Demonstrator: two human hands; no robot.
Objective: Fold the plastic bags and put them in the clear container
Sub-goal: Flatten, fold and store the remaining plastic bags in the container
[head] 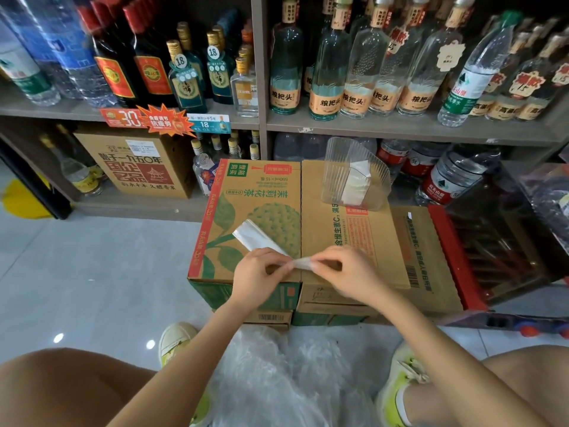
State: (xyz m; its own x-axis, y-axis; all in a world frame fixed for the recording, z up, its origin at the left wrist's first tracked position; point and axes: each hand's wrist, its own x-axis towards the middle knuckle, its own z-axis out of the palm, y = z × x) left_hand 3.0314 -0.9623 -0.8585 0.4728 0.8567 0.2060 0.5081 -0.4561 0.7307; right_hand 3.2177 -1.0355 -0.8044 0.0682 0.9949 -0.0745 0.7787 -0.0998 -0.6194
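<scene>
A plastic bag folded into a long narrow strip (261, 238) lies across the top of the cardboard boxes (378, 241). My left hand (257, 277) and my right hand (345, 272) both pinch its near end, fingertips close together. The strip's far end points up and left over the green-printed box. The clear container (335, 167) stands at the back of the right box, with folded white bags (357, 183) inside it. A heap of loose clear plastic bags (277, 380) lies on the floor between my feet.
Shelves of glass and water bottles (326, 72) stand right behind the boxes. A brown carton (138, 164) sits on the bottom shelf at left. A red crate (455, 254) is beside the boxes at right. Grey tiled floor (92, 266) spreads to the left.
</scene>
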